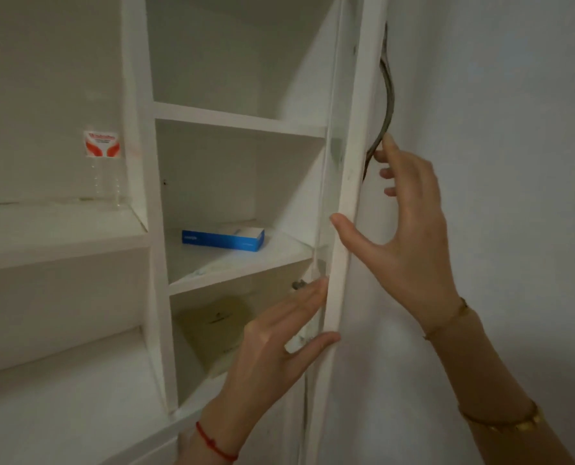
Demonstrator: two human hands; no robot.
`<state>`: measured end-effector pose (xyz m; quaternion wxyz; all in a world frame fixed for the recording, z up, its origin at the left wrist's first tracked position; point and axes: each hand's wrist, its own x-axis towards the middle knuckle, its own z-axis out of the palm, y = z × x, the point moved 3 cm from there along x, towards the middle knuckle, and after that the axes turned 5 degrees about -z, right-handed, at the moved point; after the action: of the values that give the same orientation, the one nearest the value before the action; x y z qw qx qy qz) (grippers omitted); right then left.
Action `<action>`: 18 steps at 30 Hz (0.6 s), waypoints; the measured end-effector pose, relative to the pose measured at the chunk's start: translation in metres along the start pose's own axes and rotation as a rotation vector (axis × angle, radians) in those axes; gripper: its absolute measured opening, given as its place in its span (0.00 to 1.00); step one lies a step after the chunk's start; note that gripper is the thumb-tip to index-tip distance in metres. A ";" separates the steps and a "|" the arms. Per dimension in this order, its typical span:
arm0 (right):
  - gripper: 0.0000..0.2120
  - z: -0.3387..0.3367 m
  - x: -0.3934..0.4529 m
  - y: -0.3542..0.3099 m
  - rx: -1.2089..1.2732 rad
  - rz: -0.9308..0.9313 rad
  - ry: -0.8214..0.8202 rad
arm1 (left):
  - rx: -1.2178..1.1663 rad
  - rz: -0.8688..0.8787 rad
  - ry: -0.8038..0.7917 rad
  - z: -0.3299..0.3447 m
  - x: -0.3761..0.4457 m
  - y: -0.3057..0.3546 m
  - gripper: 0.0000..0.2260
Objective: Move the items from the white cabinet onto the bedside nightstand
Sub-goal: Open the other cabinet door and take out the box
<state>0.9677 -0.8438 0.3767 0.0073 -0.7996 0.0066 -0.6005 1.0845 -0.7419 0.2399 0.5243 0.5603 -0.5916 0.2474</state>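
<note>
- Head view: a blue box (223, 239) lies on the middle shelf of the white cabinet (138, 162), left of the open cabinet door (350, 182).
- A beige packet (212, 327) leans on the shelf below, also left of the door.
- The left hand (272, 350) rests straight, closed-up fingers along the door's inner edge, low down.
- The right hand (410, 243) grips the door higher up, thumb on its edge and spread fingers behind it, by the handle (387, 105).
- Nothing is moved yet; both items remain to be carried.

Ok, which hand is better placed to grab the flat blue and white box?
Probably left: the left hand is on the shelf side of the white cabinet door, nearer the box; the right hand behind it.
</note>
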 end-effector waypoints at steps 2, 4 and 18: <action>0.32 -0.014 -0.006 0.006 -0.098 -0.033 0.004 | -0.030 0.043 -0.028 0.014 0.003 0.007 0.27; 0.29 -0.027 -0.011 0.013 -0.164 -0.036 0.006 | -0.037 0.082 -0.046 0.029 0.007 0.012 0.28; 0.24 -0.098 -0.034 0.080 -0.635 -0.059 -0.038 | -0.105 0.074 -0.098 0.155 0.021 0.047 0.27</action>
<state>0.8635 -0.9230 0.3700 -0.2600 -0.7727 0.1703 -0.5534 0.9913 -0.8749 0.2214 0.5140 0.5213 -0.6489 0.2075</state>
